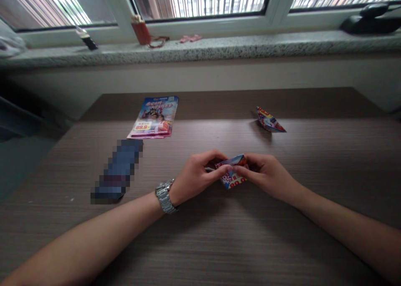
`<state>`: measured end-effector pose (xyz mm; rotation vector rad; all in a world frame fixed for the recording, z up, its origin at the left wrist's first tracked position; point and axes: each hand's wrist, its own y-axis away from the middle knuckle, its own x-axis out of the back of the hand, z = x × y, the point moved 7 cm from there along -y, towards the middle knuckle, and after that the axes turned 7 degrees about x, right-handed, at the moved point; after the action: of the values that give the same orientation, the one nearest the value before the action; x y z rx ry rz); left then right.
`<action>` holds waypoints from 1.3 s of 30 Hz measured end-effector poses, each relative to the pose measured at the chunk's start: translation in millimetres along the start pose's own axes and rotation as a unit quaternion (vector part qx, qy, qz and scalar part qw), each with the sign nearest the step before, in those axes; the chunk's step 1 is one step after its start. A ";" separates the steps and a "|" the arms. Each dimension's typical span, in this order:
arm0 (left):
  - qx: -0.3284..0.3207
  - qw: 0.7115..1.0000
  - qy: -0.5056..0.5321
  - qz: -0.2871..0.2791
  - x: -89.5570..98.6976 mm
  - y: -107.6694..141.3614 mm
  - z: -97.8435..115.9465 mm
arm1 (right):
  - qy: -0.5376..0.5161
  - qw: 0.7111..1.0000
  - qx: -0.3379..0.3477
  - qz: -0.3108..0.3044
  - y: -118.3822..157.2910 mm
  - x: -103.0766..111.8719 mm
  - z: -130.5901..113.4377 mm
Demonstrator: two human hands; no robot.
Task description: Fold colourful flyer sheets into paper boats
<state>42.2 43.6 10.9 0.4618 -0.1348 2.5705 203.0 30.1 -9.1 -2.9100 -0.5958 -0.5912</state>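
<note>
Head view: while both hands are working close together above the table (200, 244), they are gripping one folded printed paper (233, 180).
Left hand (197, 173), wearing a metal watch (166, 197) at the wrist, is pinching the paper's left side, thumb on top; right hand (267, 173) is clamping the right side likewise, thumb tips nearly meeting. Paper is sitting between the hands, near table centre. Second folded paper piece (269, 123), pointed at its ends, is standing beyond the right hand, apart from it. Stack of flyers (155, 116) is lying at far left; a dark, pixelated object (120, 169) is lying nearer, beside the left forearm. Beyond, a speckled windowsill (238, 47) is carrying a reddish-brown case (141, 31) with a cord, plus small pink items (191, 38).
</note>
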 end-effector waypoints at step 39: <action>0.031 0.999 0.009 -0.010 2.4 -3.2 -3.1 | -0.037 0.999 -0.010 -0.008 -1.4 -1.5 1.9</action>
<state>41.0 48.1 8.9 0.4607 -0.0437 2.5653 201.8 31.2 -11.4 -2.9602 -0.6271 -0.4949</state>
